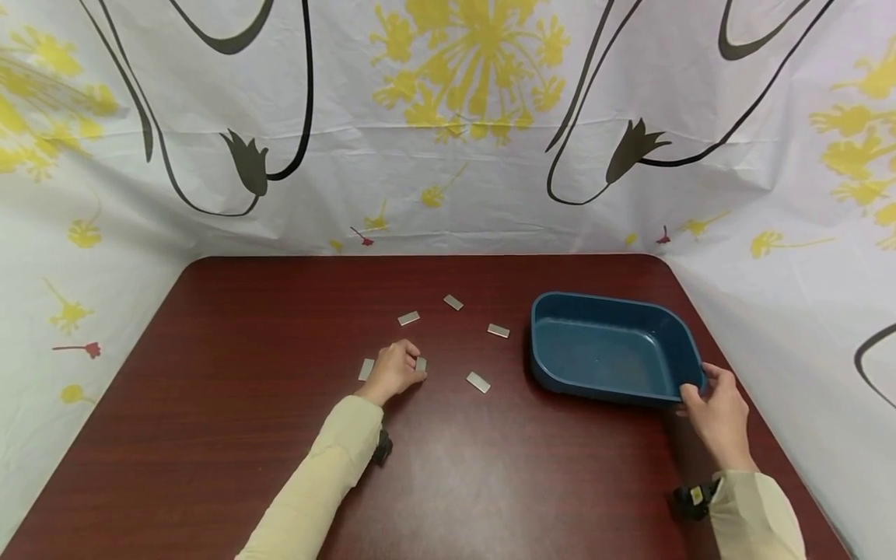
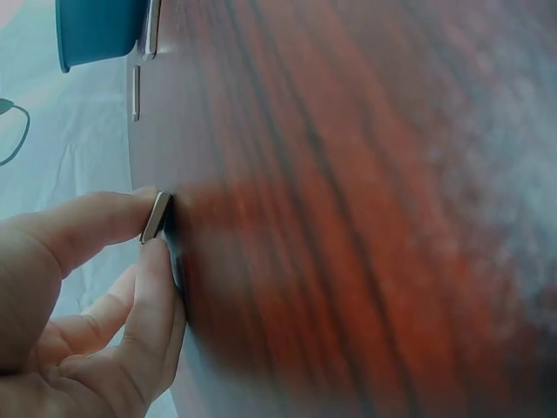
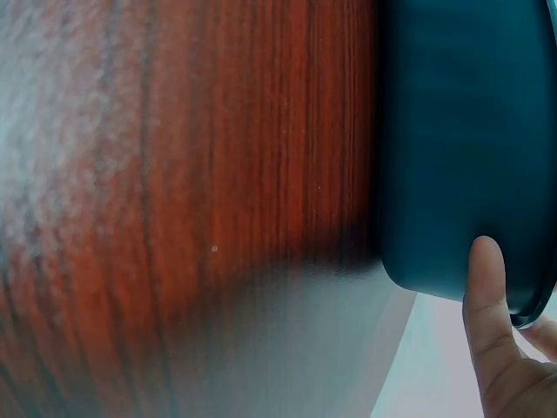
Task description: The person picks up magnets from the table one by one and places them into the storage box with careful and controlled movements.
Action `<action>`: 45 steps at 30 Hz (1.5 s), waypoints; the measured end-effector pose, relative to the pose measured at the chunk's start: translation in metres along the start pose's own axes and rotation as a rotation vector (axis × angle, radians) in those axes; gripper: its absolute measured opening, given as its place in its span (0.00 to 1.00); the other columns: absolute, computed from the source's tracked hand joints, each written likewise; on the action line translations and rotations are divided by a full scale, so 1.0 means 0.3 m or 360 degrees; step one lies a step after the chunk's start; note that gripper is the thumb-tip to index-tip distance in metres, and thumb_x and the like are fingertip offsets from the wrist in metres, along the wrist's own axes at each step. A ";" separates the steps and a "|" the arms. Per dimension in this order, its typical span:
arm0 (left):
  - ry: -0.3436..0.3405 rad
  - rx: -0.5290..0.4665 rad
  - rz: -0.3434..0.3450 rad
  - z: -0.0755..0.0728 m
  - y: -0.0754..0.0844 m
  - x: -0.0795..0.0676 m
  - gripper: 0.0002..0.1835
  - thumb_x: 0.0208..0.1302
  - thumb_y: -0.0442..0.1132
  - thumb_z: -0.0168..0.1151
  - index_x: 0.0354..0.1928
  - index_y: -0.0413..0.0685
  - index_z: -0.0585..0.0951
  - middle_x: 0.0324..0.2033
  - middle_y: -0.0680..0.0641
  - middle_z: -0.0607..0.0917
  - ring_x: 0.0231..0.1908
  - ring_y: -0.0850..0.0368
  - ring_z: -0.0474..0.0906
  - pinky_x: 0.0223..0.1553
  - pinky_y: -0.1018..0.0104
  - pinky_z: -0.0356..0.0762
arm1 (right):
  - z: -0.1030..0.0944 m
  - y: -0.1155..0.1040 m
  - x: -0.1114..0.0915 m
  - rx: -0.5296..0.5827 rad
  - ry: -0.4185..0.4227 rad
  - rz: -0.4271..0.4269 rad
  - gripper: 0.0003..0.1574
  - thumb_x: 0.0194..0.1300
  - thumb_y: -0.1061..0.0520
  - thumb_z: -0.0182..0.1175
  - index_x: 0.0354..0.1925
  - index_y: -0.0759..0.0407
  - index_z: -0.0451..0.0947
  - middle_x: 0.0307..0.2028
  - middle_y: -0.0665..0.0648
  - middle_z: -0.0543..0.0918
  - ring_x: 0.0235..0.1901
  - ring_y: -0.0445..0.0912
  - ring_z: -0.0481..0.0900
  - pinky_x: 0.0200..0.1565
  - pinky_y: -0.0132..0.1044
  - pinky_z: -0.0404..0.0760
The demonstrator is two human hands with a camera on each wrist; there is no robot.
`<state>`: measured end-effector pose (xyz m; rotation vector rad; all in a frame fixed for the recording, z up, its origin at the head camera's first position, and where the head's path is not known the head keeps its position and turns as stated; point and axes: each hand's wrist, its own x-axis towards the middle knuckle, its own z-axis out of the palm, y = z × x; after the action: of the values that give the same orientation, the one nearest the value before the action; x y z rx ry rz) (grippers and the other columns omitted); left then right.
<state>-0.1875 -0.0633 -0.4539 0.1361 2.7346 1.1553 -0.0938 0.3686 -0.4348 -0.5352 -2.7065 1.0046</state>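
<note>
My left hand (image 1: 394,372) is low over the middle of the table, pinching a small flat silvery rectangular bar (image 2: 157,217) between thumb and fingertip. In the left wrist view that bar is tilted, close to the tabletop. Beside the hand lies a matching silvery bar (image 1: 366,369), partly covered by it. Further bars lie beyond and to the right: one bar (image 1: 409,318), another bar (image 1: 453,302), a third bar (image 1: 498,330) and a nearer bar (image 1: 479,382). At the right, my right hand (image 1: 721,412) grips the near right corner of a blue plastic basin (image 1: 609,389), which holds nothing visible.
The dark reddish wood table (image 1: 210,373) has rounded far corners. A white cloth (image 1: 448,218) with yellow and grey flower prints hangs behind it and at both sides. Each wrist wears a small black camera (image 1: 693,498).
</note>
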 end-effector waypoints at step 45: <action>0.0028 -0.0509 0.0258 0.087 0.146 0.002 0.13 0.52 0.31 0.58 0.41 0.34 0.75 0.29 0.44 0.79 0.32 0.52 0.79 0.34 0.67 0.75 | 0.009 0.019 -0.006 0.0061 0.0106 0.0000 0.31 0.60 0.59 0.44 0.59 0.72 0.53 0.36 0.68 0.71 0.13 0.34 0.75 0.19 0.22 0.71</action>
<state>-0.1823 -0.0145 -0.4404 0.3104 2.5487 1.6253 -0.0915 0.3703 -0.4408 -0.5515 -2.6235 1.0183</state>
